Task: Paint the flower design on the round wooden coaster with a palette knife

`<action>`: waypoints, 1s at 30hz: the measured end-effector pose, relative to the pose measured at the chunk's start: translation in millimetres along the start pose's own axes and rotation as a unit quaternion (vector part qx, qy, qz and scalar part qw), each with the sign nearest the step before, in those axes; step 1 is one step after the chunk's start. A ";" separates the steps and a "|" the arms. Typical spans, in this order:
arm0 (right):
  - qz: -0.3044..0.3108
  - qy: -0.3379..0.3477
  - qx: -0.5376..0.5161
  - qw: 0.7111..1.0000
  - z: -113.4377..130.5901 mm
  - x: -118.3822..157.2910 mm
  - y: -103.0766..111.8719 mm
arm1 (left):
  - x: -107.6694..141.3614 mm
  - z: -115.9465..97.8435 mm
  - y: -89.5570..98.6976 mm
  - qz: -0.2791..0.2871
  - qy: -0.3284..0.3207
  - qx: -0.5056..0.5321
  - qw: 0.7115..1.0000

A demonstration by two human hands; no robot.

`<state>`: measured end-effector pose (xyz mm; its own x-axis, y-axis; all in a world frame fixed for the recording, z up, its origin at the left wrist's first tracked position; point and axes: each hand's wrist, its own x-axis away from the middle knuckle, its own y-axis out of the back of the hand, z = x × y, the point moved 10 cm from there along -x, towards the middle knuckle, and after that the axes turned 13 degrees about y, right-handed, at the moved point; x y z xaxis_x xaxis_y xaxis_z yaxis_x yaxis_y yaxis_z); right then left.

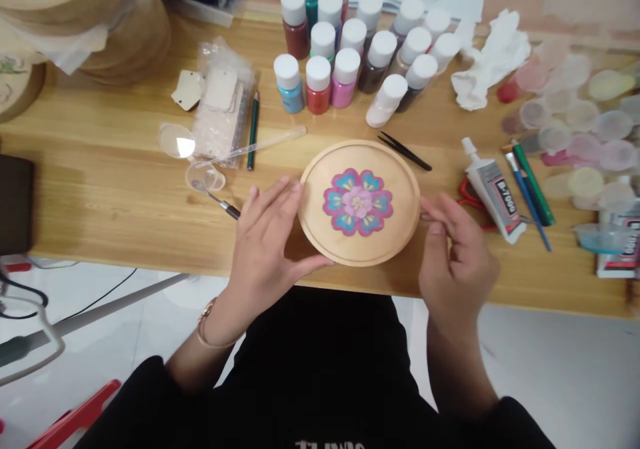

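Observation:
A round wooden plate [313,219] with a raised rim lies near the front edge of the table. At its centre is a flower in pink, magenta and blue with gold details. My left hand [265,242] grips the plate from the left, fingertips on the rim and thumb along the lower edge. On the other side, my right hand [457,255] is closed with bent fingers, its fingertips at the right rim. What sits between those fingers, if anything, I cannot make out. Black tweezers [405,151] lie just behind the plate, and a dark-handled tool [230,209] is beside my left hand.
Several white-capped paint bottles [318,85] stand behind the plate. To the right are a glue tube [496,192], brushes [533,182], crumpled tissue [493,59] and small plastic cups [583,149]. At left lie a clear bag [220,102], a pencil [253,132] and stacked wooden discs [130,42].

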<state>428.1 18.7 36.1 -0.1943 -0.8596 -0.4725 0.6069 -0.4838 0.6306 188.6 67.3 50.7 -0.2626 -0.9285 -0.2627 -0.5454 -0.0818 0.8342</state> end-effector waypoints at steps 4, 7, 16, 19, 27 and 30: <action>0.022 -0.015 -0.010 1.000 1.2 13.1 -3.8 | 12.8 4.3 -1.1 -0.002 0.001 -0.004 1.000; 0.035 0.004 -0.048 0.998 13.7 13.8 -14.5 | 20.9 13.7 8.2 -0.021 0.005 -0.029 0.999; 0.007 0.007 -0.076 0.997 15.5 6.8 -16.4 | 18.1 16.9 4.5 -0.009 0.024 -0.027 0.999; -0.008 0.002 -0.091 0.996 15.4 9.4 -14.3 | 19.3 17.0 2.5 -0.007 0.027 -0.023 0.999; -0.040 -0.004 -0.100 0.994 17.3 9.9 -7.2 | 18.3 15.9 0.2 0.000 0.030 -0.018 0.999; -0.051 -0.011 -0.100 0.994 18.9 8.5 -3.8 | 17.7 17.3 -1.9 0.021 0.044 -0.004 0.999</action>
<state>409.6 10.1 41.4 -0.2779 -0.8126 -0.5123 0.7241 -0.5276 0.4442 171.2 57.3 36.0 -0.2140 -0.9594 -0.1840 -0.5287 -0.0447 0.8476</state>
